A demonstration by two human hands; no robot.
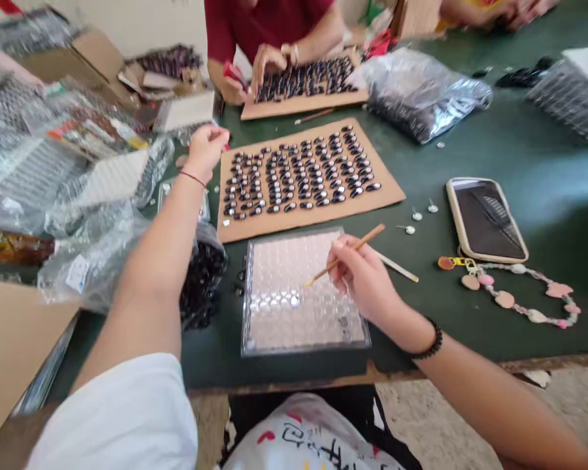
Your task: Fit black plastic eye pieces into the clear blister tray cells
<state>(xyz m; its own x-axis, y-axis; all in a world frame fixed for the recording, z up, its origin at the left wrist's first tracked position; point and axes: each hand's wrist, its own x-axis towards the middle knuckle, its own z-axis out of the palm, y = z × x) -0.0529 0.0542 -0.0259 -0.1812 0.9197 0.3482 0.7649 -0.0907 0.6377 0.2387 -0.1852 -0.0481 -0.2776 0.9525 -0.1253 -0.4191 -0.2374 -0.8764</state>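
Observation:
My right hand [360, 271] grips a thin wooden stick [367, 236] like a pen, its yellowish tip angled down over a clear plastic tray [274, 329]. The tray has rows of small cells, and shiny pieces show in one row. My left hand [206, 153] is stretched forward beside the left edge of a cardboard sheet [382, 176], fingers pinched together; what they hold, if anything, is hidden. Something red shows just beyond those fingertips. Rows of small black oval pieces with silvery spots [308, 173] cover the sheet.
Plastic-wrapped packs [112, 176] crowd the left side, with a bag of black pieces [203, 274] nearer me. A phone [487, 219] with a beaded strap [506, 299] lies right. Opposite, a person in a red shirt [274, 26] works over another piece-covered cardboard sheet [294, 109].

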